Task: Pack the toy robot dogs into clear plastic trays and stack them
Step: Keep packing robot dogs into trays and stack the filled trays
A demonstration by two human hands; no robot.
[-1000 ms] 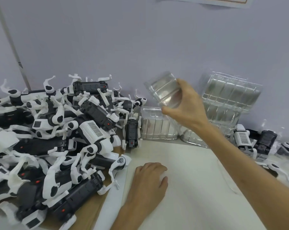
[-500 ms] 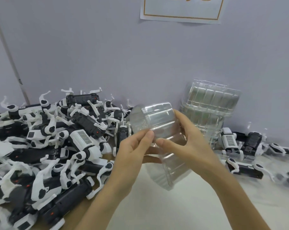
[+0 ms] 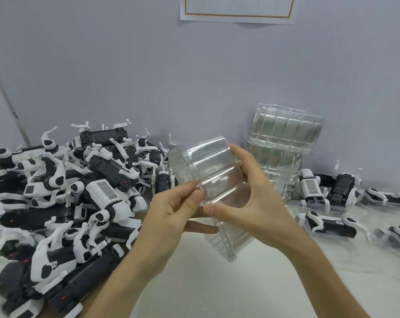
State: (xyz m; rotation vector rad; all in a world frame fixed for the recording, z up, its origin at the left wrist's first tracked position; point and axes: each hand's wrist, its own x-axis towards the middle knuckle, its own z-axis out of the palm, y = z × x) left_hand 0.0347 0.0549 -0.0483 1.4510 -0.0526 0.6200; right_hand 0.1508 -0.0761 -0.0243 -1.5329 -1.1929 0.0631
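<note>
A nested bunch of clear plastic trays [image 3: 214,171] is held up above the white table, tilted on edge. My right hand [image 3: 252,203] grips it from the right side, thumb on the near rim. My left hand [image 3: 173,212] pinches a tray's rim between thumb and forefinger at the left. A big heap of black-and-white toy robot dogs [image 3: 63,198] fills the left side. More empty clear trays [image 3: 284,143] stand stacked against the wall at the right.
Several robot dogs lying in clear trays [image 3: 327,223] sit at the right on the white table [image 3: 217,283]. A grey wall runs behind everything, with a paper notice [image 3: 238,8] pinned at the top. Brown cardboard shows under the heap.
My right hand brought the trays from the back stack toward me. My left hand rose off the table and took the rim. The view tilted upward.
</note>
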